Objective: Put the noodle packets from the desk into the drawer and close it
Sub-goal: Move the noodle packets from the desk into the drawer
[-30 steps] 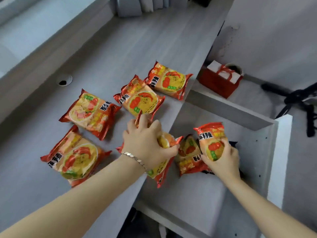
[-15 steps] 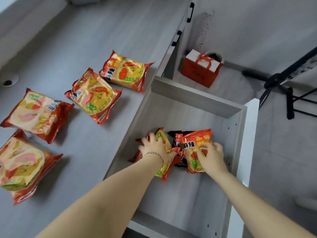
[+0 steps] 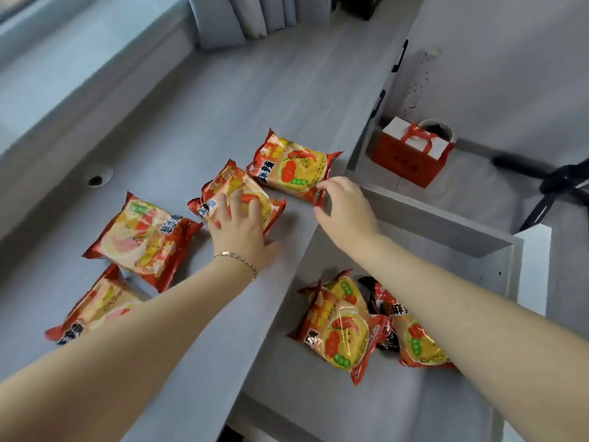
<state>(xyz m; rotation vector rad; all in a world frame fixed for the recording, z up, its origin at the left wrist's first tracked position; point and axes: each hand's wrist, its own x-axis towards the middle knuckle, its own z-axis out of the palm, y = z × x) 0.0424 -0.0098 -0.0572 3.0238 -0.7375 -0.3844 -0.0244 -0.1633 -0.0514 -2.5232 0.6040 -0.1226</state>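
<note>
Several red-and-yellow noodle packets lie on the grey desk [image 3: 223,90]. My left hand [image 3: 239,231] lies flat with spread fingers on the middle packet [image 3: 251,194], not closed around it. My right hand [image 3: 345,208] hovers open, with its fingertips at the near corner of the far packet [image 3: 293,167]. Two more packets [image 3: 143,237] [image 3: 95,307] lie to the left, the nearer one partly under my left forearm. Inside the open drawer [image 3: 446,228] lies one packet [image 3: 341,327], a dark packet [image 3: 382,309] and another packet [image 3: 417,342], which my right forearm partly hides.
A red gift bag [image 3: 411,154] stands on the floor beyond the drawer, with a black tripod [image 3: 557,183] to its right. A cable hole [image 3: 98,178] sits in the desk at left. Grey folders [image 3: 242,17] stand at the back edge.
Both hands have let go of the packets in the drawer and moved up and left to the desk. The left hand now rests on the middle packet and the right reaches the far one.
</note>
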